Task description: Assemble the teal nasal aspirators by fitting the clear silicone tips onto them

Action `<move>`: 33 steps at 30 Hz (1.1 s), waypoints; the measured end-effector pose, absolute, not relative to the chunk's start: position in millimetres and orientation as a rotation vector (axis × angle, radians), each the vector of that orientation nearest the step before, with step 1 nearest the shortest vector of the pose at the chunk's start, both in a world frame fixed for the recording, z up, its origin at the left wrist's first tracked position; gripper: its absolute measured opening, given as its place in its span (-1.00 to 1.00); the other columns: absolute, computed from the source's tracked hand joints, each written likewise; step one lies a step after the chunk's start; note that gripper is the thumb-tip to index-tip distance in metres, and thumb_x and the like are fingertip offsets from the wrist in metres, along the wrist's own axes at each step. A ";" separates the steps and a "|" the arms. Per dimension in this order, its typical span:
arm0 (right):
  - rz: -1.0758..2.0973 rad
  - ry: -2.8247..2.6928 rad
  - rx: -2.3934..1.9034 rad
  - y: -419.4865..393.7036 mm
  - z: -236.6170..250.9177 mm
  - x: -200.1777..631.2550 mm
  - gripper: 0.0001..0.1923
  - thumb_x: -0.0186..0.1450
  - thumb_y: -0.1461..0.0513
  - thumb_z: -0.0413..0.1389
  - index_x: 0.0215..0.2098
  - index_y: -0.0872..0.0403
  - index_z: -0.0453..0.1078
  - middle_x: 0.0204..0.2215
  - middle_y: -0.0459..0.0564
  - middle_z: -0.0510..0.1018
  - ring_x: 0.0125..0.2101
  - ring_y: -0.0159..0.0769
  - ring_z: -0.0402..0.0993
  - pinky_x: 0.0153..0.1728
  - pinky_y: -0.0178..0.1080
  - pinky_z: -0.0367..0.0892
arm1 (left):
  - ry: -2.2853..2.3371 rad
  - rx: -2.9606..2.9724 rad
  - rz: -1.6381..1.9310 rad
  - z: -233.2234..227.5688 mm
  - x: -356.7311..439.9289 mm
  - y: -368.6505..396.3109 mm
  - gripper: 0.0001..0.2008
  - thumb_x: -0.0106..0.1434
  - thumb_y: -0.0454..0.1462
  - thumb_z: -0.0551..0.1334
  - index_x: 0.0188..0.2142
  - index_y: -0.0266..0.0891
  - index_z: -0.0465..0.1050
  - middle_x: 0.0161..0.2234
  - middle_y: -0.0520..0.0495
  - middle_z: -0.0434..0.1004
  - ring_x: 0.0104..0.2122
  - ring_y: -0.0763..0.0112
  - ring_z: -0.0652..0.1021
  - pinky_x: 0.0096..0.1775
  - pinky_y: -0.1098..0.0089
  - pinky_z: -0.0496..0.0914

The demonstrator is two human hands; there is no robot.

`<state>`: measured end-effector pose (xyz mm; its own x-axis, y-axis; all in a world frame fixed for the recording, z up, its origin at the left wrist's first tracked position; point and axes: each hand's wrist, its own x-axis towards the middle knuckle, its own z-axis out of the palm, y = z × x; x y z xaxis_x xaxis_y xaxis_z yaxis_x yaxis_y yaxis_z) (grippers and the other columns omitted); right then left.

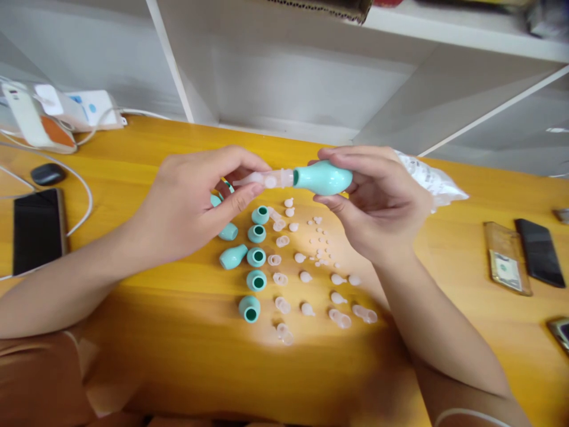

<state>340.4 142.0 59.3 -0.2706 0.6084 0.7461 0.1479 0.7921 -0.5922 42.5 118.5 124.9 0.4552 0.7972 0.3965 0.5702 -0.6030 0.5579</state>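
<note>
My left hand (200, 201) pinches a translucent nozzle piece (271, 178) with a thin tip, held level above the table. Its wide end meets or nearly meets the mouth of a teal rubber squeeze bulb (326, 177); whether it enters the mouth I cannot tell. My right hand (377, 196) grips that bulb by its round end. Below, a column of teal bulbs (256, 257) stands mouth up, and another bulb (233, 257) lies on its side. Alongside are clear tubular pieces (280, 279), small pointed white tips (306, 276) and tiny white discs (320, 253).
The wooden table (200, 367) backs onto a white shelf unit (284, 77). To the left are a phone (38, 231), a black mouse (48, 174) and chargers with cables (80, 110). A plastic bag (438, 181), a clear case (507, 261) and a dark phone (540, 252) lie right.
</note>
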 end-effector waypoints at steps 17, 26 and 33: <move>-0.034 -1.936 -0.384 153.5 63.6 355.3 -0.44 0.42 0.31 0.46 0.32 -0.24 0.64 0.16 -0.11 0.79 0.08 0.02 0.85 0.09 0.04 0.84 | 0.866 1.710 0.837 123.4 43.5 127.1 -0.84 0.61 -0.19 0.38 -0.07 -0.22 0.71 -0.29 0.03 0.76 -0.36 0.55 0.66 -0.28 0.58 0.59; 0.085 -1.858 -0.421 169.0 44.3 354.3 -0.85 0.39 -0.03 0.49 -0.18 -0.23 0.72 -0.24 -0.15 0.80 -0.11 0.06 0.86 -0.05 0.18 0.88 | 0.975 1.763 0.703 125.2 39.6 130.9 -0.76 0.56 -0.02 0.41 -0.16 -0.05 0.78 -0.34 -0.02 0.79 -0.36 0.31 0.75 -0.26 0.37 0.67; 0.155 -1.861 -0.489 164.1 44.2 355.1 -0.82 0.44 -0.07 0.43 -0.23 -0.22 0.70 -0.28 -0.12 0.79 -0.08 0.08 0.86 0.02 0.24 0.86 | 0.982 1.706 0.731 122.9 43.7 130.5 -0.84 0.53 -0.11 0.44 -0.10 -0.09 0.77 -0.32 -0.01 0.81 -0.36 0.36 0.74 -0.27 0.42 0.64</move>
<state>355.1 164.1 44.2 -0.2653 0.4052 0.8749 0.2552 0.9046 -0.3415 43.7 130.5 122.9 0.4888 0.8721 0.0217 0.2708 -0.1753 0.9466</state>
